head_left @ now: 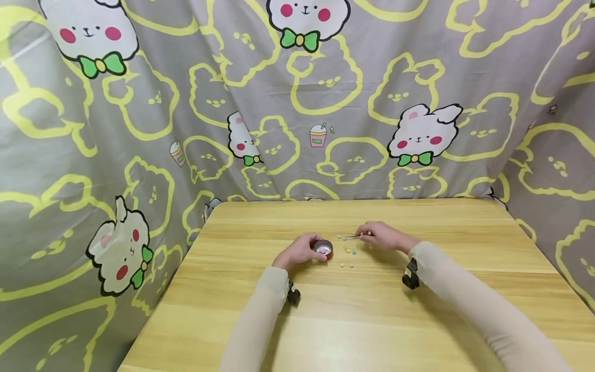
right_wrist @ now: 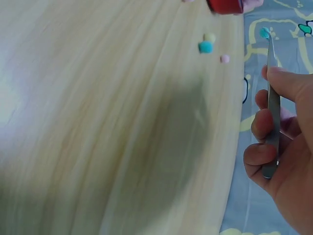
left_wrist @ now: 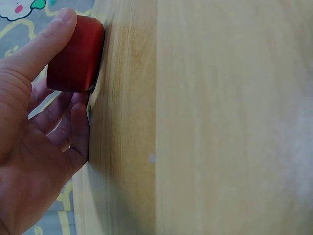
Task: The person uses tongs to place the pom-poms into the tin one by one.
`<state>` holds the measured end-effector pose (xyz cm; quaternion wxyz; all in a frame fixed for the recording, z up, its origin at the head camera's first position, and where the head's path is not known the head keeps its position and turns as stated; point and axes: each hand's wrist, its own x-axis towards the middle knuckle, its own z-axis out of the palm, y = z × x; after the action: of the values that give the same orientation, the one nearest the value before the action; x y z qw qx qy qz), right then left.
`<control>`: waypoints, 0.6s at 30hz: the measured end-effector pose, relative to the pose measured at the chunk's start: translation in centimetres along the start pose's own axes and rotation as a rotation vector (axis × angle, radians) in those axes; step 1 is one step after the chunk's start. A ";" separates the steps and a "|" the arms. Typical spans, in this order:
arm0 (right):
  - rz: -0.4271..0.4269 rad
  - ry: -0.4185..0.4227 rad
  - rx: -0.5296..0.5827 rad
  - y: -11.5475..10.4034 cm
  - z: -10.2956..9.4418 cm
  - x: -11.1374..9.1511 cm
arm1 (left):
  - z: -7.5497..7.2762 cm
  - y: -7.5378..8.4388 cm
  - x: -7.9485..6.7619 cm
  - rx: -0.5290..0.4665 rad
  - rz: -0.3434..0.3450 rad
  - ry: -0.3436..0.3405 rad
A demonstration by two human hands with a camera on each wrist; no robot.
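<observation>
At the middle of the wooden tabletop (head_left: 223,320), towards its far edge, a small teal ball (right_wrist: 264,33) sits at the tip of slim silver metal tweezers (right_wrist: 273,110). It looks pinched there, and since the right wrist view shows it against the cloth, it seems to be off the tabletop. The right hand (head_left: 382,236) is clamped on the tweezers, its thumb and fingers closed along the shaft.

Just left of that tip, a small round cup (head_left: 329,247), red outside and silvery inside, holds at least one pink-lilac ball (head_left: 323,250). The left hand (head_left: 301,250) grips it from the left, thumb on the near side; whether its base rests on the tabletop I cannot tell.

Near the tip, to the right of the cup, lie loose balls: a pale one (head_left: 339,236) on the far side, a yellow one (head_left: 348,250) beside a second teal one (head_left: 354,252), and, nearer, another yellow one (head_left: 342,265) next to a pink one (head_left: 351,266).

To work well here, I judge, the squeeze should stay light and even, since a ball held by its edge could pop free; the tweezers should move slowly, and the cup stay steady with its mouth unobstructed. Behind, grey cloth (head_left: 279,77) with yellow outlines hangs.
</observation>
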<state>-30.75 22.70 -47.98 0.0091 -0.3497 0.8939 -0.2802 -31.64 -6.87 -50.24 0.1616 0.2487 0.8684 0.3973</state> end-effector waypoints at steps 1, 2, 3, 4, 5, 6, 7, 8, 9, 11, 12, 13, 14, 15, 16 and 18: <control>-0.009 0.002 0.000 -0.1 -0.1 0.2 | 0.0 0.0 0.1 0.000 0.000 -0.001; -0.023 -0.001 -0.005 -0.3 -0.2 0.4 | 0.0 0.0 0.2 -0.002 -0.002 -0.001; -0.034 -0.006 -0.007 -0.5 -0.2 0.6 | -0.1 0.1 0.2 -0.008 -0.003 0.000; -0.042 -0.010 -0.006 -0.7 -0.3 0.6 | 0.0 0.2 0.2 -0.015 -0.003 -0.002; -0.051 -0.014 -0.003 -0.9 -0.3 0.7 | 0.1 0.2 0.2 -0.020 -0.001 -0.002; -0.050 -0.017 -0.003 -1.1 -0.3 0.7 | 0.2 0.2 0.3 -0.025 0.003 -0.002; -0.055 -0.019 -0.003 -1.3 -0.2 0.9 | 0.2 0.2 0.2 -0.028 0.005 -0.001; -0.058 -0.021 -0.004 -1.5 -0.1 1.0 | 0.2 0.2 0.1 -0.031 0.007 0.000; -0.058 -0.025 0.002 -1.7 -0.1 1.1 | 0.2 0.2 0.1 -0.031 0.010 -0.001; -0.062 -0.032 0.009 -2.1 0.0 1.4 | 0.2 0.2 0.0 -0.020 0.011 -0.002; -0.062 -0.036 0.011 -2.2 0.0 1.5 | 0.2 0.2 0.0 -0.019 0.011 -0.003; -0.059 -0.041 0.015 -2.4 0.1 1.7 | 0.2 0.2 0.0 -0.016 0.008 -0.003; -0.059 -0.047 0.015 -2.5 0.1 1.8 | 0.2 0.3 0.0 -0.012 0.006 -0.002; -0.058 -0.051 0.015 -2.6 0.1 2.0 | 0.2 0.3 0.0 -0.010 0.004 -0.001; -0.061 -0.053 0.011 -2.7 0.2 2.2 | 0.1 0.3 0.0 -0.008 0.003 0.002; -0.067 -0.052 0.007 -2.9 0.3 2.4 | 0.0 0.4 0.0 -0.001 0.005 0.003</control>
<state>-30.72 19.28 -46.35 0.0242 -0.3865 0.8802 -0.2742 -31.46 -6.63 -49.94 0.1593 0.2503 0.8679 0.3985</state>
